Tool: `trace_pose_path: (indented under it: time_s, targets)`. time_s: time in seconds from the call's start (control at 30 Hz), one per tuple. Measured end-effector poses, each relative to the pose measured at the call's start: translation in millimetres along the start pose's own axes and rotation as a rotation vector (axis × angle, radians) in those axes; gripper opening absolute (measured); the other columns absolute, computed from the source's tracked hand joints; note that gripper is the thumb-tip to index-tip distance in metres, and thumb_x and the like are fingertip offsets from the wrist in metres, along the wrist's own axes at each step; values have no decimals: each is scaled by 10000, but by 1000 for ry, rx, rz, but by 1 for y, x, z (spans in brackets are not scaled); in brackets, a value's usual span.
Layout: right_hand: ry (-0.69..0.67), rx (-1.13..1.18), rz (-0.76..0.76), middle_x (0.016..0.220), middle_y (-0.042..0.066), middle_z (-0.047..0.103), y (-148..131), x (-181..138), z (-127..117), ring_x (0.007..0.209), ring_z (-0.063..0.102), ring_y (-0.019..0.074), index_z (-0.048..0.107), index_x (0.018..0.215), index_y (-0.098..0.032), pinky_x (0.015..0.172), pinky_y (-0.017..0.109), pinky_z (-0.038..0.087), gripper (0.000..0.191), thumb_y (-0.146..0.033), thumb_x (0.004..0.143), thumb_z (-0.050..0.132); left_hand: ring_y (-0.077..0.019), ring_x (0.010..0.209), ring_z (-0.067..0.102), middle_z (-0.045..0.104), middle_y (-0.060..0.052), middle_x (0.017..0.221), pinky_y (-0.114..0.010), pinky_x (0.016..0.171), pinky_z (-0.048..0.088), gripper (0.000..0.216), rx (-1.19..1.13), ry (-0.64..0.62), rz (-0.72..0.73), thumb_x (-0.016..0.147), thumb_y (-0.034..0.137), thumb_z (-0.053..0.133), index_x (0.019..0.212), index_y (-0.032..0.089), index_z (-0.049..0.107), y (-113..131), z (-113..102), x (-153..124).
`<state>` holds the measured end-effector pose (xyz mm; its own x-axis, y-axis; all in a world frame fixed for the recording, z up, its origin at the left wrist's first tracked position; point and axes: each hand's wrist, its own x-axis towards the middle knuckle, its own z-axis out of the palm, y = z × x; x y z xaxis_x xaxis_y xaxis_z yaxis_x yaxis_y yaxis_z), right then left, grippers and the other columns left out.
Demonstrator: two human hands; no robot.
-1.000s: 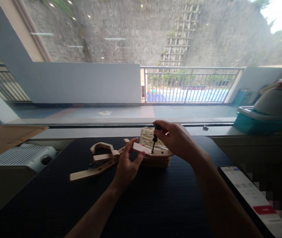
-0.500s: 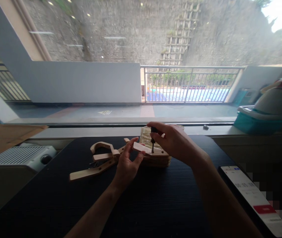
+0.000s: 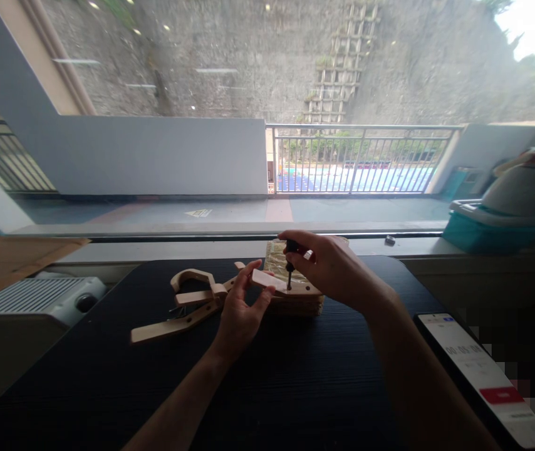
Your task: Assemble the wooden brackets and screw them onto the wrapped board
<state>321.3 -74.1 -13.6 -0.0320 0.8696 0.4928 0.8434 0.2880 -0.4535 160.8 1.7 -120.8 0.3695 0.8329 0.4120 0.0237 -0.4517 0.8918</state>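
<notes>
My right hand (image 3: 331, 266) grips a small dark screwdriver (image 3: 289, 263) upright, its tip pressed down on a flat wooden piece (image 3: 279, 283). My left hand (image 3: 240, 310) pinches the near left end of that same piece between thumb and fingers. The piece lies on a stack of wooden parts (image 3: 296, 304) on the black table (image 3: 267, 382). A jointed wooden assembly (image 3: 187, 304) with a curved loop and a long arm lies just left of my left hand.
A phone (image 3: 481, 376) with a timer screen lies at the table's right edge. A white ribbed appliance (image 3: 37, 297) and cardboard (image 3: 9, 257) sit to the left. A teal box with a white object (image 3: 507, 216) stands on the window ledge at right.
My right hand has turned slightly on the screwdriver, its fingers shifting around the handle. The left hand and the wooden piece have stayed in place.
</notes>
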Motion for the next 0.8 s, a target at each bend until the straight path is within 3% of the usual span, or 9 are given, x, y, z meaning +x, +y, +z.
trace_pose_path:
  time_s: [0.37,0.63,0.8]
  targets:
    - [82,-43,89,859,76,694,9,4,3,722,620,172,584,1171,-162,623,277,433,346,-257,847,506,-197,1024,592,650,-62,1082,-379,979,404,493,14,-6,0,786,262,600,1250,213,439,1,0,0]
    - [-4,-54,33,853,52,689,-3,-1,-2,684,593,146,559,1218,-201,584,248,394,380,-222,847,481,-203,1035,591,641,-71,1108,-380,978,403,505,8,-8,0,788,261,603,1260,212,429,1,0,0]
    - [13,-36,38,838,60,689,3,0,-1,694,600,152,567,1200,-189,588,247,392,358,-225,857,469,-202,1038,587,643,-67,1107,-377,973,404,501,16,-7,4,791,265,602,1258,218,428,0,0,0]
